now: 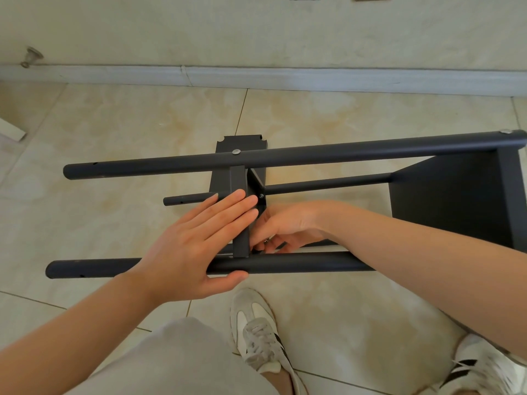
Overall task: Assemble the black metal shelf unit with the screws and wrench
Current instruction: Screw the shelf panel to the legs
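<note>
Head view: left hand (194, 246) presses shelf panel (241, 243) with straight fingers (228, 208); right hand (288, 226) pinches small silvery piece (266, 240).

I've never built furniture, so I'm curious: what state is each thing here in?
Shelf unit: lying on its side on the floor, partly assembled.
Middle panel: set crosswise in the frame.
Far-pole screw: seated in.
Left hand: flat, fingers straight, pressing the panel.
Right hand: fingers curled at the near pole joint; grip hidden.

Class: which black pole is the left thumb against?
The near pole, by the shoe: the left hand lays its thumb along it. The far pole is untouched.
</note>
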{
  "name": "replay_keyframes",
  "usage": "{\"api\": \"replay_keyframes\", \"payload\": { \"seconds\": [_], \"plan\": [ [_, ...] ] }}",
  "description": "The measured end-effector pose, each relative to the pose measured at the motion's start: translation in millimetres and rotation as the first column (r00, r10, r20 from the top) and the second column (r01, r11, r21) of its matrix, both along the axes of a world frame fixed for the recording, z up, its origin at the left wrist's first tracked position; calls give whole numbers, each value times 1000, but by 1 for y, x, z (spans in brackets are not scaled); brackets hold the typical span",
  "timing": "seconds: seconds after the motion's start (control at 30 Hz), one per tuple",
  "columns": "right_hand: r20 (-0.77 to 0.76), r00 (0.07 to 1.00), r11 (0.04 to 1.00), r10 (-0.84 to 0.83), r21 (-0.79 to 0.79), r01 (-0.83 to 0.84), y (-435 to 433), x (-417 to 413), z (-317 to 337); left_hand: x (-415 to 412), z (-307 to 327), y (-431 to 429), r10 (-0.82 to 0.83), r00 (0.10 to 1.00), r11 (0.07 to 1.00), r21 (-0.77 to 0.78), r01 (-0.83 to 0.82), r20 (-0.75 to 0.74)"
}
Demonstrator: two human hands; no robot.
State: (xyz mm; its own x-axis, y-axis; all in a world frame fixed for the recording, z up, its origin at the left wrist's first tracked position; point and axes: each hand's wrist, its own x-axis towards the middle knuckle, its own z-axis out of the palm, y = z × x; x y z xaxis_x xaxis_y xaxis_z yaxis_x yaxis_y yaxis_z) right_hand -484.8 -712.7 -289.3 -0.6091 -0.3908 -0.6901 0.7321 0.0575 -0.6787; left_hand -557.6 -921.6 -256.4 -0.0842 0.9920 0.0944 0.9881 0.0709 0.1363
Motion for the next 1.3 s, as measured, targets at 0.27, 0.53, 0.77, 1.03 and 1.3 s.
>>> {"api": "replay_keyframes", "payload": {
  "seconds": [0.27, 0.53, 0.77, 1.03, 1.3],
  "plan": [
    [-12, 1000, 1000, 4, 11, -3, 5, 2, -2, -1, 0, 0, 0, 1000, 1000, -9, 0, -4],
    [-8, 1000, 1000, -14, -8, 14, 2, -1, -2, 1, 1, 1, 3, 1000, 1000, 9, -3, 4],
    [-12, 1000, 999, -14, -35, 13, 1, 0, -3, 0, 0, 0, 3, 1000, 1000, -4, -3, -2],
    [-53, 998, 999, 33, -16, -34, 1, 2, -1, 0, 1, 0, 1, 1000, 1000, 6, -1, 7],
    [-44, 999, 994, 26, -103, -30, 3, 4, -4, 1, 2, 0, -4, 1000, 1000, 5, 4, 4]
  ]
}}
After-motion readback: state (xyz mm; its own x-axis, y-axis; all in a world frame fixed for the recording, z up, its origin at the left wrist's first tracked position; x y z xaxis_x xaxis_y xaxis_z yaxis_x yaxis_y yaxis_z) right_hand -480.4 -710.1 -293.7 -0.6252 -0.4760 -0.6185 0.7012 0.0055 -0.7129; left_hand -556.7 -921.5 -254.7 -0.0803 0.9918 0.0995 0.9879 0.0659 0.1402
